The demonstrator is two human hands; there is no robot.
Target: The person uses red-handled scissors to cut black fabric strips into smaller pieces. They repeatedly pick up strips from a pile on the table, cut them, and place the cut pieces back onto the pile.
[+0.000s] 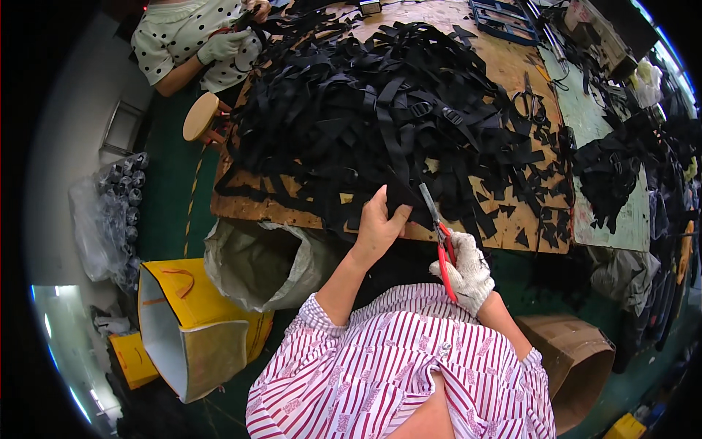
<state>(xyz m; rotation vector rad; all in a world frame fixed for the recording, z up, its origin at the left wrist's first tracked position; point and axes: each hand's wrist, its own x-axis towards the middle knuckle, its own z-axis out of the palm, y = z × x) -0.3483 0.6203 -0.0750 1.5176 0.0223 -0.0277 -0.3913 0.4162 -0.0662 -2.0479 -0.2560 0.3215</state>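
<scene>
Bare and closed, my left hand (pixel 379 225) pinches a black fabric strap (pixel 404 194) between thumb and fingers at the table's near edge. My right hand (pixel 470 274) wears a whitish knit glove and is wrapped round red-handled shears (pixel 444 257). Their grey blades (pixel 428 199) look together and point away from me, just right of the strap. Whether they touch it I cannot tell. Beyond both hands a large heap of black straps (pixel 329 110) covers much of the wooden table (pixel 504 51), with a few buckles (pixel 452 115) among them.
Small black scraps and dark scissors (pixel 528 99) lie at the table's right. An open pale sack (pixel 267 267) and a yellow bag (pixel 190 307) stand at left, a cardboard box (pixel 570 358) at right. A stool (pixel 201 117) is near a gloved co-worker (pixel 186 44) at far left.
</scene>
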